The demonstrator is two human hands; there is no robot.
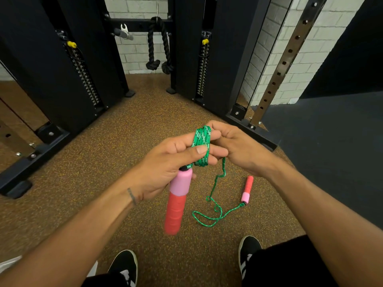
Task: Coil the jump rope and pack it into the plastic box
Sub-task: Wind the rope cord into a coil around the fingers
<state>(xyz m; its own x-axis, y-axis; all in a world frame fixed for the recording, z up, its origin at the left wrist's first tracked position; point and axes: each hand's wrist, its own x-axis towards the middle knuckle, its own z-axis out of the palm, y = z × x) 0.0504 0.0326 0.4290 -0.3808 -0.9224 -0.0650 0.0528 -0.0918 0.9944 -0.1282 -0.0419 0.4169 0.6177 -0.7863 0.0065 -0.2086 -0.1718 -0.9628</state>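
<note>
Left hand [165, 164] gripped green rope coil [202, 143], thumb across it, pink-red handle [177, 200] dangling below. Right hand [240, 148] pinched coil, fingers curled. Other handle [247, 189] lay on floor [116, 204], right.

Bare forearms here, and a small dark tattoo [132, 196] runs across the wrist just below the left hand [163, 168]. Down low, black clothing [290, 264] covers the legs. The left sneaker [124, 266] and right sneaker [247, 252] are black, with white stripes and pale soles.

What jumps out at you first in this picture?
The bright green rope, coiled round the fingers of the left hand mid-picture, with the right hand pinching it. A pink-and-red handle dangles just below the left hand, and a second handle lies on the speckled floor to its right.
</note>
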